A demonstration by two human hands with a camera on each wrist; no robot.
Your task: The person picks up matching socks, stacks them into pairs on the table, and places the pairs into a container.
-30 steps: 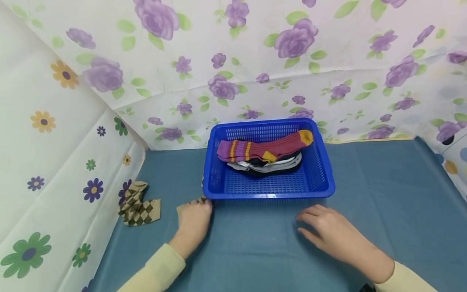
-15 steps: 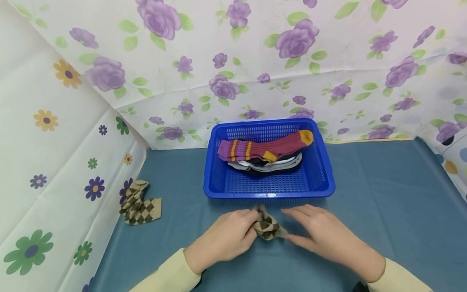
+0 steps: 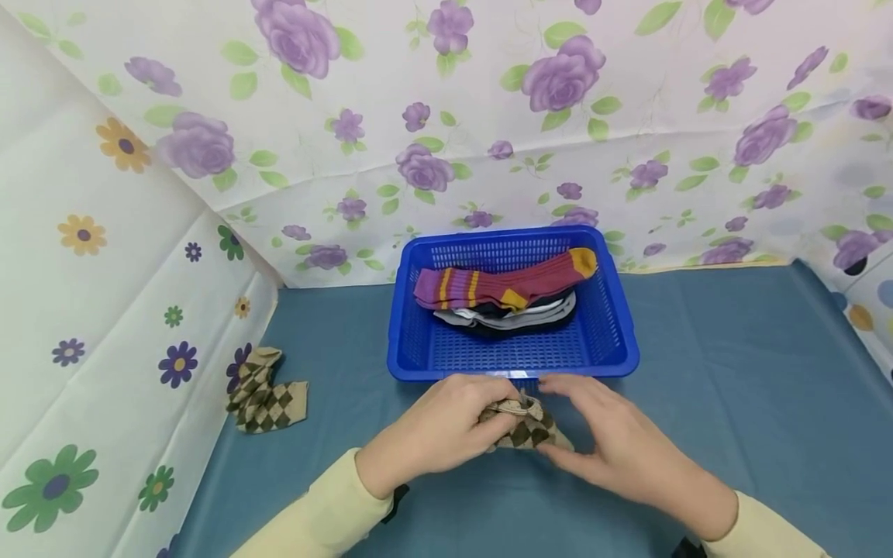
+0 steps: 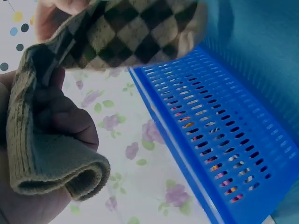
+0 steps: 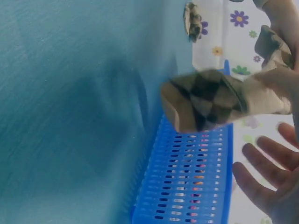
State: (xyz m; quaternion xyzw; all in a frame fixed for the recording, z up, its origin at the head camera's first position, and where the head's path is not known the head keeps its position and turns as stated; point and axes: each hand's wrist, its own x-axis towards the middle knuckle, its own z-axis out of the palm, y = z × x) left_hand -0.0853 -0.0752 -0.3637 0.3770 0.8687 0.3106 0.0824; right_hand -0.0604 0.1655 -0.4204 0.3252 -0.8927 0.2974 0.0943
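Observation:
My left hand (image 3: pixel 443 426) grips a beige sock with dark brown diamonds (image 3: pixel 529 435) just in front of the blue basket. In the left wrist view the folded cuff of this argyle sock (image 4: pixel 60 172) lies by the curled fingers, and its patterned length stretches toward the basket. Opposite it, my right hand (image 3: pixel 621 438) is spread, its thumb at the sock's lower right end and its fingers apart from the thumb. The right wrist view has the hanging end of the sock (image 5: pixel 205 100) slightly blurred. A matching argyle sock (image 3: pixel 275 404) lies crumpled at the left.
A blue plastic basket (image 3: pixel 516 375) stands against the back wall. Inside it lie a purple and maroon sock with yellow bands (image 3: pixel 509 287) and grey, white and black socks (image 3: pixel 512 316). Flowered sheets (image 3: pixel 363 85) cover the walls around the blue-green table surface (image 3: pixel 725 387).
My left hand has picked up the near sock at the basket's left corner and brought it right, in front of the basket. My right hand has shifted left to meet it.

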